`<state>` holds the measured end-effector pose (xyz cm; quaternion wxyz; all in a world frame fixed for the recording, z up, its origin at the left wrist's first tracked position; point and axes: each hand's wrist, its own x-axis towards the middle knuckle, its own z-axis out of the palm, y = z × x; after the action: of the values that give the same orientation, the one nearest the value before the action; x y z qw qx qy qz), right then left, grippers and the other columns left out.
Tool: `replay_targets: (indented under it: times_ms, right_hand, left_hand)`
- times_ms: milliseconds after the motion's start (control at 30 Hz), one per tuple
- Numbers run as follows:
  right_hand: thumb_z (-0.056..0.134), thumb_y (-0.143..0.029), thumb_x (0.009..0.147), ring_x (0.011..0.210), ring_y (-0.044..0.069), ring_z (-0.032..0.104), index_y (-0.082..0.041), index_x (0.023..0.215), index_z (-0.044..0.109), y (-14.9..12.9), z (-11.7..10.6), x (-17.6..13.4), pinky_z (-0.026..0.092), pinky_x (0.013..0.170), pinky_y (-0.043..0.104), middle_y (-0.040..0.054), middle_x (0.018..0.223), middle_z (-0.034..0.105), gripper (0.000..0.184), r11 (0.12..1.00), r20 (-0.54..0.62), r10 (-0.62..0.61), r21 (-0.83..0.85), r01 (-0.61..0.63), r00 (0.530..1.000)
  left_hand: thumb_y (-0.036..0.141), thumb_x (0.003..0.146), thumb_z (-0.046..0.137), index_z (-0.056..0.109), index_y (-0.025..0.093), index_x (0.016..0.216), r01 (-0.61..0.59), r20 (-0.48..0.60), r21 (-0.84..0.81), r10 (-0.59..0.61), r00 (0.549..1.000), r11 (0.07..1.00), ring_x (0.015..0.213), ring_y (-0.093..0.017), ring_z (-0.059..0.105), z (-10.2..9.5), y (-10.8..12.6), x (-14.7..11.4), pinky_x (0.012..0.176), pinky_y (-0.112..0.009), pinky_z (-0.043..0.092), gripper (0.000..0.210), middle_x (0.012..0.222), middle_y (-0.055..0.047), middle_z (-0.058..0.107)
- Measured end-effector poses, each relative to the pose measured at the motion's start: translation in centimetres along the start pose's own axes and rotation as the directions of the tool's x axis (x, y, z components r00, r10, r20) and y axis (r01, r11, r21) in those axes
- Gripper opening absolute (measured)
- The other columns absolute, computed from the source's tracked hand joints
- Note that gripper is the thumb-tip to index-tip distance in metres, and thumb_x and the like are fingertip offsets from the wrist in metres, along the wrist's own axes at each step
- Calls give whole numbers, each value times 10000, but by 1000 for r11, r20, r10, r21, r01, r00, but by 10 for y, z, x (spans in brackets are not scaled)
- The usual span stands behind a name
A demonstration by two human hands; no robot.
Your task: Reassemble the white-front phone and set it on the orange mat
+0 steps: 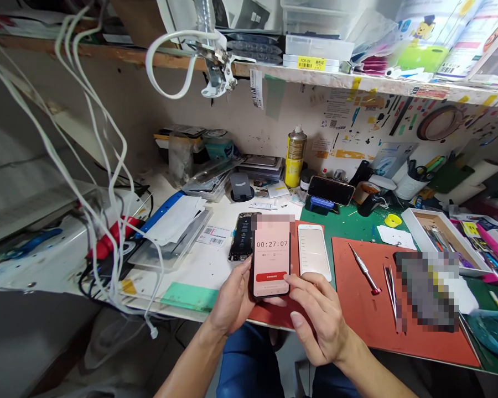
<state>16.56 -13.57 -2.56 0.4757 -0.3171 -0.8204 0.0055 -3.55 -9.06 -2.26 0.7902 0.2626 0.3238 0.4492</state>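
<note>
My left hand [233,297] is wrapped round a smartphone [271,260], whose lit screen reads 00:27:07 above a red button. My right hand [317,310] holds nothing; its fingers are apart, and a fingertip is at the screen's lower right, near the red button. Just right of the held phone lies a white phone [314,251] with its screen lit, showing a list. Behind and left of the held phone is an opened phone body [239,237] with its dark battery exposed.
A red mat [344,326] carries a screwdriver [365,269], tweezers [390,298] and a blurred-out dark object. A black phone [331,190] leans on a stand near a yellow spray can [295,157]. White cables [116,237] hang at left. A loaded shelf [369,82] spans above.
</note>
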Motion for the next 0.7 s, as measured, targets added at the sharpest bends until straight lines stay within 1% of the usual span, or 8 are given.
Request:
replay_targets:
  times_ms: [100,200,267,367,533,700]
  right_hand:
    - [497,-140,921,1127,310,719,-120,1260,605,0,0,2,570,933,500,196,1244,758,357,999,18,29,-27,-28,999]
    - [511,-167,918,1127,301,691,-142,1257,587,-1,0,4,568,950,491,193,1295,739,349,998,13,58,-31,-58,998]
    - [519,-176,916,1124,298,668,-140,1245,593,-1,-1,5,564,958,481,192,1297,734,339,998,0,60,-28,-60,998]
    - [514,-178,923,1132,296,648,-145,1214,616,-1,-1,6,558,965,467,187,1300,729,309,998,-10,46,-31,-47,999]
    - [513,-184,924,1140,300,654,-159,1249,610,-1,-1,7,553,961,478,171,1284,736,340,998,-4,48,-33,-48,999]
    - [512,-181,919,1153,297,656,-135,1265,578,0,0,5,534,972,474,190,1284,731,355,999,1,35,-8,-35,999]
  left_hand:
    - [490,1010,575,662,190,1465,-17,-4,-6,17,1000,1000,1271,-402,685,0,0,0,1028,-570,596,552,1361,-129,762]
    - [462,1009,576,587,225,1544,-28,6,-16,28,1000,999,1270,-403,685,0,-1,0,1023,-582,597,585,1399,-117,743]
    - [453,1006,579,529,243,1590,-24,15,-22,24,1000,999,1270,-405,685,0,-1,0,1020,-586,597,623,1424,-116,729]
    - [456,1005,580,486,245,1619,-13,21,-30,14,1000,999,1270,-404,685,0,-1,0,1022,-577,597,657,1446,-125,714]
    - [461,1022,559,457,237,1637,-9,34,-29,10,999,1000,1269,-403,687,0,-1,1,1025,-581,593,662,1460,-137,703]
    - [411,1049,525,459,235,1636,-11,62,-40,13,998,999,1300,-403,670,-2,-1,2,1047,-599,576,617,1473,-132,695]
